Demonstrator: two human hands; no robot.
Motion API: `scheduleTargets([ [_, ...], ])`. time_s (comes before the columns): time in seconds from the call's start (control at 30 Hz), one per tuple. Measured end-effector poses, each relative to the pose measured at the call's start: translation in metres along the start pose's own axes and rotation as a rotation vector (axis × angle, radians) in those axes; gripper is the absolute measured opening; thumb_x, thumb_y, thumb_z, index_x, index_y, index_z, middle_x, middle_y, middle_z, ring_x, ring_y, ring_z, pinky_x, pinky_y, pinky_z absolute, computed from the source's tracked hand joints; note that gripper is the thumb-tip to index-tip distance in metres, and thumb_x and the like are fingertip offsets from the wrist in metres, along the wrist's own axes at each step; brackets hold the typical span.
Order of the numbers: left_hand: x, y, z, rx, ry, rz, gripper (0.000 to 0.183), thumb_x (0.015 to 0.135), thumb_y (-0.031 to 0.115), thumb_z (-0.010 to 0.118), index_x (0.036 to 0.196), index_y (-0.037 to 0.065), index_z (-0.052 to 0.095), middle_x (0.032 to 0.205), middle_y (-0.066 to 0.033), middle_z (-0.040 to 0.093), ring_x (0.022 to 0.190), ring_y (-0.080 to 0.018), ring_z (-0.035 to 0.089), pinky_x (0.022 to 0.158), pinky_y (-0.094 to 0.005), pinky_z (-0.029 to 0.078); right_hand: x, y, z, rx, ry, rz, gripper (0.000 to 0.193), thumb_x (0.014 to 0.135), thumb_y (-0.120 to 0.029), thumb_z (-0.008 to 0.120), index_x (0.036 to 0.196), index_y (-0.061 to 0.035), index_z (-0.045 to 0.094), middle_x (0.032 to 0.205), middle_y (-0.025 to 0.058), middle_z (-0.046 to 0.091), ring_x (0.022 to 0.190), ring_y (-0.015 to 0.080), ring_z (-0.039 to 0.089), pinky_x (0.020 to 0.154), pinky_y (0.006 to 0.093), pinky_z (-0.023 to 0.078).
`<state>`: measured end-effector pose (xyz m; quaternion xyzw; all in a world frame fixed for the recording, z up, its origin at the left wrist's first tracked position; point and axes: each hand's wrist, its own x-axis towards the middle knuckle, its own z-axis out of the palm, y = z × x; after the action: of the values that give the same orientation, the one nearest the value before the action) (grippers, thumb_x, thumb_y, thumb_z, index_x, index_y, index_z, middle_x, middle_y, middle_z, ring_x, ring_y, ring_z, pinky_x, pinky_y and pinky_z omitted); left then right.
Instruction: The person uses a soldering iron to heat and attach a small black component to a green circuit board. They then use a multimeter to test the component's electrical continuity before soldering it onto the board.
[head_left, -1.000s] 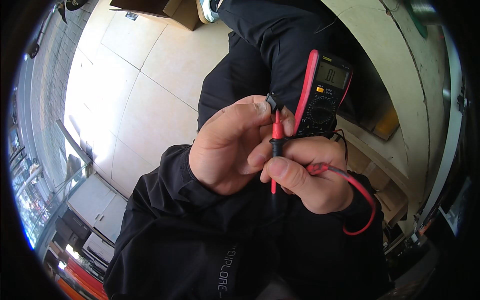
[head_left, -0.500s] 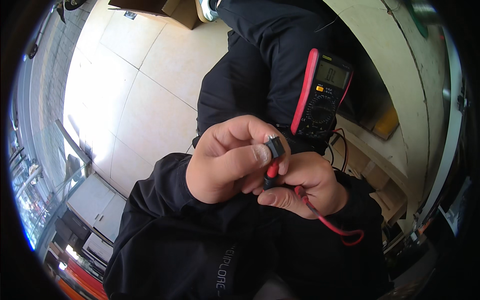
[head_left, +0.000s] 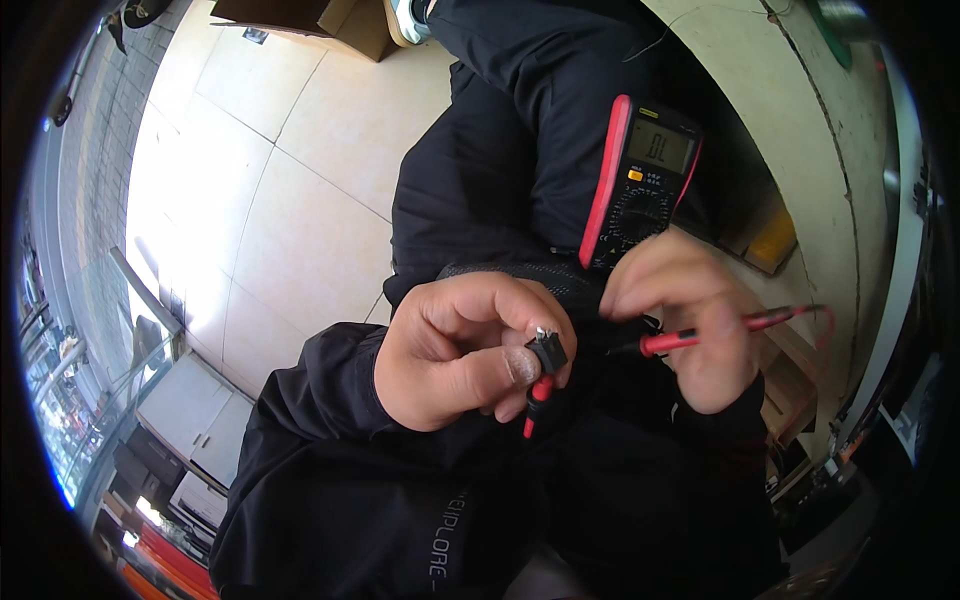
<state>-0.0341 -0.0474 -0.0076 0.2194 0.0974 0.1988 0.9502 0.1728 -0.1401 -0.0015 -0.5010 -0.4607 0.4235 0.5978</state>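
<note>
Pinching with thumb and fingers, the left hand (head_left: 455, 350) holds a small black part (head_left: 547, 354) above the person's lap, near the middle of the view; its silvery terminals point up, away from the person; beneath it a short red-and-black rod (head_left: 540, 396) runs down, its long axis nearly upright, lower end leaning left; to the right, a red probe (head_left: 672, 341) lies almost level, dark tip toward the black part but apart from it, tail rising slightly to a red lead (head_left: 815, 308); at the top, an open cardboard box (head_left: 360, 28) stands on the tiled floor (head_left: 325, 120), its contents hidden; the left hand is curled nearly closed; the right hand (head_left: 712, 320), blurred, is half curled, gripping the probe beside a red-and-black multimeter (head_left: 650, 180).
</note>
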Motion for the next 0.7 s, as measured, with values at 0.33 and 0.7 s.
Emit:
scheduleTargets([
  [0.33,-0.001,-0.003,0.006,-0.024,-0.010,0.022,0.018,0.094,-0.010,0.051,0.111,-0.009,0.058,0.104,-0.0210,0.064,0.062,-0.0068,0.056,0.058,-0.0191,0.047,0.023,-0.029,-0.010,0.398,-0.204,0.207,0.026,0.098,-0.020,0.063,0.106,0.0047,0.058,0.083,0.0121,0.060,0.071,0.0252,0.068,0.063,0.0339,0.059],
  [0.7,0.001,-0.007,0.016,0.108,-0.088,0.081,0.017,0.092,-0.010,0.060,0.109,-0.009,0.061,0.102,-0.0123,0.066,0.079,-0.0072,0.059,0.066,-0.0188,0.045,0.024,-0.027,0.000,0.654,-0.124,0.434,0.015,0.092,-0.003,0.055,0.096,0.0072,0.066,0.077,0.0088,0.067,0.062,0.0051,0.054,0.055,0.0212,0.043],
])
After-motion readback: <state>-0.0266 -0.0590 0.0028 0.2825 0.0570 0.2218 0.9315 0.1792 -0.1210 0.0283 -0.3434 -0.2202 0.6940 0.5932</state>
